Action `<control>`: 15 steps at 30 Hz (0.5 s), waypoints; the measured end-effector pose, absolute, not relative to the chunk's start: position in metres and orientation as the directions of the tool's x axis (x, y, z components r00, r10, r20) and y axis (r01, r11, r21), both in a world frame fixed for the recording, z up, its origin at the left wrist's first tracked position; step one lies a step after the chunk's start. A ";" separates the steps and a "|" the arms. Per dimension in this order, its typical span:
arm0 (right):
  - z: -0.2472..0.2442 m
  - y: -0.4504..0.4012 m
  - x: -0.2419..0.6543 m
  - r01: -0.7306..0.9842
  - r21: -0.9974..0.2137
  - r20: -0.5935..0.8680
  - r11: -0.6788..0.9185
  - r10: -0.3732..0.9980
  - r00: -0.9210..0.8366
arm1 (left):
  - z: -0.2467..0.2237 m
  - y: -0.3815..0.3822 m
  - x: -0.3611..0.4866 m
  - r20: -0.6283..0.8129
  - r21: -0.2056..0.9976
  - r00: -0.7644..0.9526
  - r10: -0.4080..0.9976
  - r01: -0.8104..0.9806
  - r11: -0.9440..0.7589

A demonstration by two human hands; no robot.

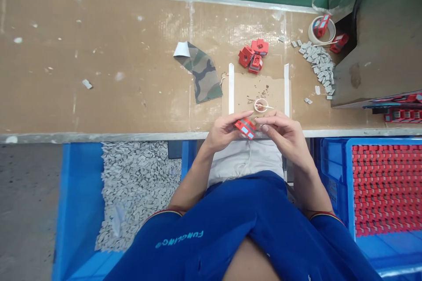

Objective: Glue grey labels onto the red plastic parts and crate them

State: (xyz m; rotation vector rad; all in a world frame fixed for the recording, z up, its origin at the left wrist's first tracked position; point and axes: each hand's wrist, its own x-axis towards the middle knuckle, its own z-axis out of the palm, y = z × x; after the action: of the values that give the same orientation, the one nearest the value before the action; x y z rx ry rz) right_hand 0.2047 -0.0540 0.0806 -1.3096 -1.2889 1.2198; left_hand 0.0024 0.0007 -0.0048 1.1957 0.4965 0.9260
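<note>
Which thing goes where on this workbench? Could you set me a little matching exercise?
Things:
1. Camouflage cloth
2. Small white cup
3. Red plastic block
4. Rows of red blocks

Places:
A. Between the left hand and right hand
B. In a blue crate
C. On the cardboard sheet
D. On the tan bench, left of the cardboard

Pairs: 1-D, 2-C, 3-A, 4-B

The person wears a short-sleeved blue shirt (pixel 231 228) with pale-blue lettering (pixel 180 239) on the chest, red-and-yellow sleeve cuffs (pixel 323 216), and a white drawstring garment (pixel 245 162). The left hand (pixel 224 131) and right hand (pixel 283 134) are bare.
</note>
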 end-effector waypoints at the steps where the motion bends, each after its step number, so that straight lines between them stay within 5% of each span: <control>1: 0.080 -0.054 0.203 0.108 -0.993 -0.056 -0.054 0.998 -0.018 | -0.005 0.000 0.002 0.114 0.933 0.561 0.820 -0.344 0.106; 15: 0.062 -0.056 0.181 0.093 -0.991 -0.076 -0.094 0.981 0.181 | -0.004 -0.002 0.003 0.056 0.965 0.519 0.853 -0.246 0.087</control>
State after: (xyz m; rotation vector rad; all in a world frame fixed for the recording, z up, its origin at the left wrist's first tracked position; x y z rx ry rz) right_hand 0.1809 -0.0564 0.0625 -1.4254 -1.1067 1.0875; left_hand 0.0030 -0.0019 -0.0037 1.2174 0.6275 0.9036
